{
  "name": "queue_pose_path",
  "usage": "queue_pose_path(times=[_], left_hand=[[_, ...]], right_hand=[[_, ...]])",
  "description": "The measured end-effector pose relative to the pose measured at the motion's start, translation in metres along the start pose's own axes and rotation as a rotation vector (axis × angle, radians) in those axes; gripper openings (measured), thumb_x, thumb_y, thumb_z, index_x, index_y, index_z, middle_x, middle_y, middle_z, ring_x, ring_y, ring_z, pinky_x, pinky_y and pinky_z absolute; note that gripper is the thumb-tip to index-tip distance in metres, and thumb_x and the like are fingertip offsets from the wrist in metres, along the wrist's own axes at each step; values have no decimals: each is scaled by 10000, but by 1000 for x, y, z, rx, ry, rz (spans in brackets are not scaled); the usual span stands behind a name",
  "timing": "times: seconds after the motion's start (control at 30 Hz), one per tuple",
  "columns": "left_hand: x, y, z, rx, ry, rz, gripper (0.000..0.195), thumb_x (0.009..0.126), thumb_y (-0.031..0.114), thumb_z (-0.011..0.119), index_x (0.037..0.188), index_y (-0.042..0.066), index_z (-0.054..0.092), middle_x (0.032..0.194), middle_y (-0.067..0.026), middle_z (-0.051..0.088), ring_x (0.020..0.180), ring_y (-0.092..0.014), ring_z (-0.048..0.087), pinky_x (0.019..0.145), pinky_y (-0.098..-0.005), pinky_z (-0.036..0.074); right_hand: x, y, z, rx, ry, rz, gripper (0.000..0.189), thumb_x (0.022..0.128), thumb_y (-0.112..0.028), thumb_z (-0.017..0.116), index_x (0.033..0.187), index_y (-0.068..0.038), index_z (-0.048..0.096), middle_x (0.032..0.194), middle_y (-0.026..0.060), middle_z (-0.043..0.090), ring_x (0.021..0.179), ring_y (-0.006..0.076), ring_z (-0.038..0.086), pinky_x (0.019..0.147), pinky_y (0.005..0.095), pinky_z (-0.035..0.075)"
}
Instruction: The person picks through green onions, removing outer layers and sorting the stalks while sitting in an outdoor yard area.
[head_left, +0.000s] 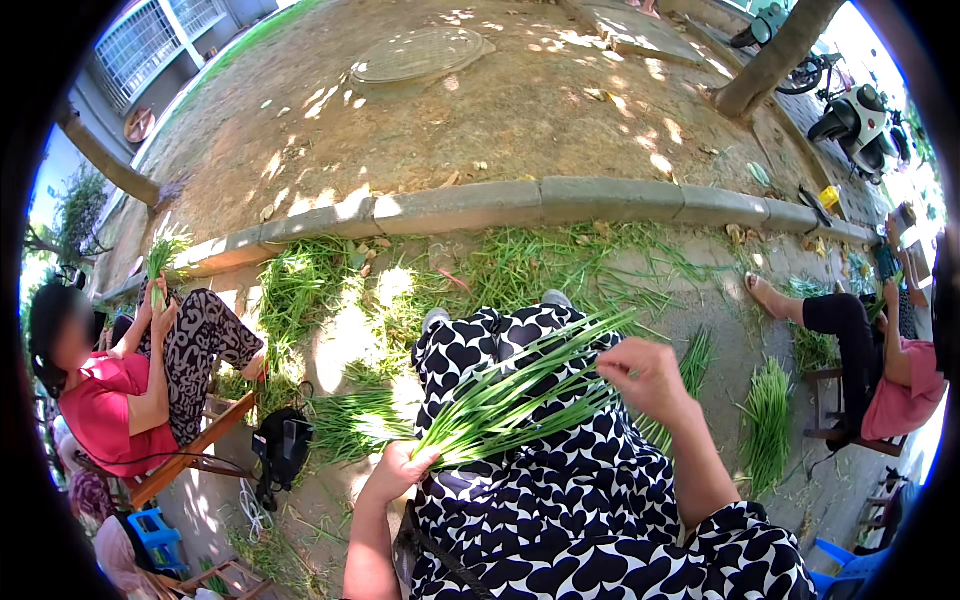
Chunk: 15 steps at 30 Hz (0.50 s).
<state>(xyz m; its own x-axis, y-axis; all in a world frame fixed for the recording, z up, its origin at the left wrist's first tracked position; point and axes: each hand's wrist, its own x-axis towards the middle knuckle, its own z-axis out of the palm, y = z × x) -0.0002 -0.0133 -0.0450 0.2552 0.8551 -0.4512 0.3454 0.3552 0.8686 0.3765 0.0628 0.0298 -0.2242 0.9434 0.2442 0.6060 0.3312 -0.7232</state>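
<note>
My left hand (405, 469) is closed around the pale lower end of a bunch of long green chive-like leaves (517, 397). The leaves fan out to the upper right across my lap, over black-and-white heart-patterned clothing (555, 495). At the leaf tips, my right hand (649, 379) is raised with its fingers curled together. Whether a leaf is pinched in those fingers cannot be made out. Beside my left hand, a pile of similar leaves (360, 424) lies on the ground. To the right of my legs, more leaves (697, 356) are partly covered by my right arm.
Loose green trimmings (525, 262) lie along a concrete curb (607, 201). A leaf bundle (766, 427) rests on the right. Seated people are on the left (127, 390) and right (904, 375), both with greens. A black bag (281, 450) stands near a wooden stool (195, 450).
</note>
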Motion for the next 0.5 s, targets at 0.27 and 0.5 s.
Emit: queue_pose_path(times=[0.27, 0.5], left_hand=[[-1, 4, 1, 80, -25, 56, 353, 865, 330, 634, 979, -3, 663, 746, -53, 638, 663, -122, 540, 640, -274, 456], [-5, 19, 2, 261, -29, -223, 400, 871, 401, 599, 1015, 34, 668, 771, -50, 646, 694, -125, 563, 658, -273, 458]], right_hand=[[-26, 7, 37, -136, 20, 7, 123, 756, -103, 681, 875, -72, 668, 753, 78, 627, 656, 271, 616, 594, 352, 495], [-20, 2, 37, -263, -24, -95, 131, 800, -148, 645, 925, -110, 647, 655, 71, 588, 577, 276, 577, 523, 380, 452]])
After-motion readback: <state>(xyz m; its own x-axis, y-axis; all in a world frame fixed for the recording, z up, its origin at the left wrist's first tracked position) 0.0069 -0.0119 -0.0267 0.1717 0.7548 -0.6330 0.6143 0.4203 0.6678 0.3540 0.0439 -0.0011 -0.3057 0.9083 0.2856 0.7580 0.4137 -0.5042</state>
